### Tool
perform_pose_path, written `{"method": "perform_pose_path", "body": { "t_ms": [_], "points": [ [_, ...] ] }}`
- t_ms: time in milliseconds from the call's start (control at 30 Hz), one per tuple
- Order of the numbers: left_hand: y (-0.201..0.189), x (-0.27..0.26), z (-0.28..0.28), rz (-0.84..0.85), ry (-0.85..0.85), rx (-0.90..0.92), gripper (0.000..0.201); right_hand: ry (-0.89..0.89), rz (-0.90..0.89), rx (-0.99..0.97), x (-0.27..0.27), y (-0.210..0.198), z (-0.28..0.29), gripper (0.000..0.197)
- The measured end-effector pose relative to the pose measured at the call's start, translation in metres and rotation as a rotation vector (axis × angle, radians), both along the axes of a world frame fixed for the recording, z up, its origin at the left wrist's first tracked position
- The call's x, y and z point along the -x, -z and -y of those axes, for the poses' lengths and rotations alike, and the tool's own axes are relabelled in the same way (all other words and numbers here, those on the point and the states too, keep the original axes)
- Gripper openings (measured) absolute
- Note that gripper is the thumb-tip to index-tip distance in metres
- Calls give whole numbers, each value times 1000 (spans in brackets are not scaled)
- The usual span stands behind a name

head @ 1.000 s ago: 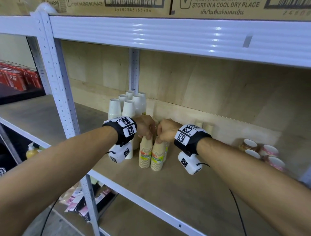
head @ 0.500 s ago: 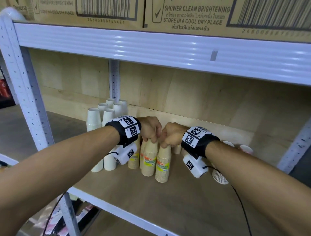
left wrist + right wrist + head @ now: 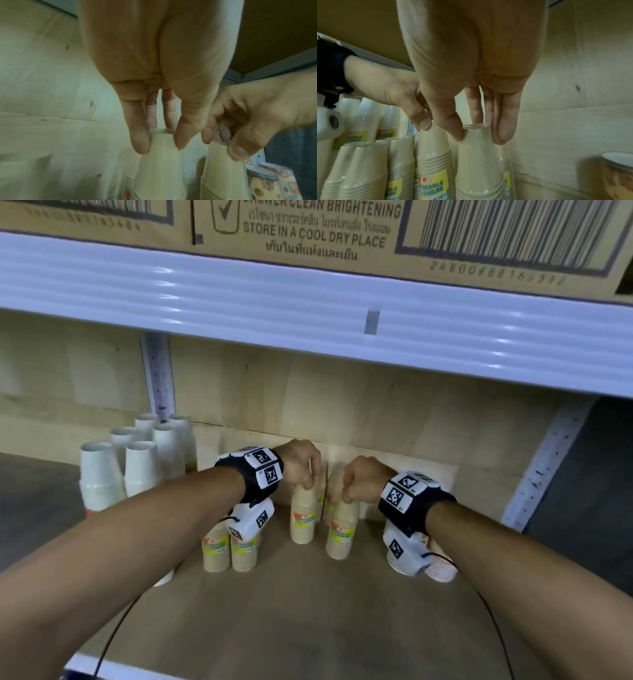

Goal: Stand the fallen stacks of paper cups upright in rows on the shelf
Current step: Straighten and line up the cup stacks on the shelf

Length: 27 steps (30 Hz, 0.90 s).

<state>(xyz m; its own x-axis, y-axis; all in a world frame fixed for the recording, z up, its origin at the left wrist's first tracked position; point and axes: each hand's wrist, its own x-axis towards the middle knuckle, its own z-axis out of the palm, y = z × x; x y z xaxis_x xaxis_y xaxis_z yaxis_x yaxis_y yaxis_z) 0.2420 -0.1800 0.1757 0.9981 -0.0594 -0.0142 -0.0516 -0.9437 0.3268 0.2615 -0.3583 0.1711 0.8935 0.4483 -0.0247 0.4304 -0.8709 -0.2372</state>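
Note:
Two tan paper cup stacks stand upside down and upright on the wooden shelf point(image 3: 308, 621). My left hand point(image 3: 305, 477) pinches the top of the left stack point(image 3: 302, 522) from above. My right hand point(image 3: 349, 494) pinches the top of the right stack point(image 3: 342, 535). In the left wrist view my left hand point(image 3: 161, 142) has fingertips round the stack's point(image 3: 161, 169) top. In the right wrist view my right hand point(image 3: 479, 136) grips its stack point(image 3: 479, 169) the same way. Two more tan stacks point(image 3: 229, 553) stand in front left.
Several white cup stacks point(image 3: 137, 470) stand in rows at the left. Patterned cups point(image 3: 442, 568) lie at the right behind my right wrist. A white shelf beam point(image 3: 308, 313) with cardboard boxes point(image 3: 308, 231) hangs low overhead. A white upright post point(image 3: 544, 463) bounds the right side.
The view has swung right and closer. The two held tan stacks now stand a little further apart. Both hands keep their hold on the tops.

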Motion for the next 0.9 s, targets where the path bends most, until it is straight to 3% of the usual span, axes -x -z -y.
{"method": "perform_pose_path", "body": {
  "t_ms": [500,900],
  "points": [
    [24,-43,10,11,18,46,18,203,40,-74,-51,17,15,32],
    [37,-59,2,-12,8,114,21,167,45,-88,-84,25,9,27]
  ]
}}
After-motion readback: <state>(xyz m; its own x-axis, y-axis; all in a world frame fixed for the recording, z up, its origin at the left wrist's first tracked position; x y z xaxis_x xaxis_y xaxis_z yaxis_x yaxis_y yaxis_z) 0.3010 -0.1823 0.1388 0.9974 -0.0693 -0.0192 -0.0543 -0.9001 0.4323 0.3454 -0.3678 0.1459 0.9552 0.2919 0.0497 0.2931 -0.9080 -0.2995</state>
